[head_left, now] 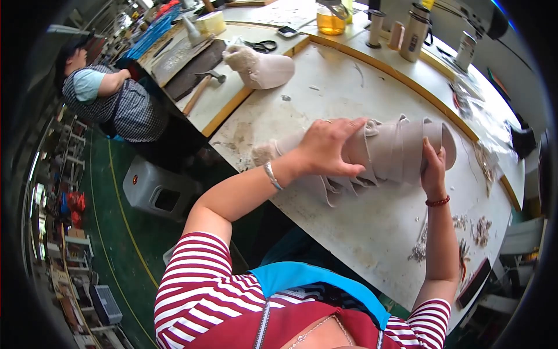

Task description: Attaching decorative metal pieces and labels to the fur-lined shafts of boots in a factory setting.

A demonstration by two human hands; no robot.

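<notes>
A row of nested beige shoe uppers (386, 152) lies across the white table in front of me, with a fleecy piece (264, 154) showing at its left end. My left hand (328, 145) spreads over the left part of the row, thumb and fingers well apart. At the right end, my right hand (433, 171) grips the outermost upper, its thumb on the near face and part of its fingers hidden. Farther back, a beige bootie (270, 71) with a fleece cuff lies on its side, away from both hands.
A hammer (203, 92), black-handled scissors (261, 46) and a dark board (189, 72) lie at the back left. A jar of amber liquid (331, 22) and a flask (415, 34) stand along the far side. Small scraps (419, 249) lie at right. Another person (119, 99) stands left, beside a grey stool (160, 186).
</notes>
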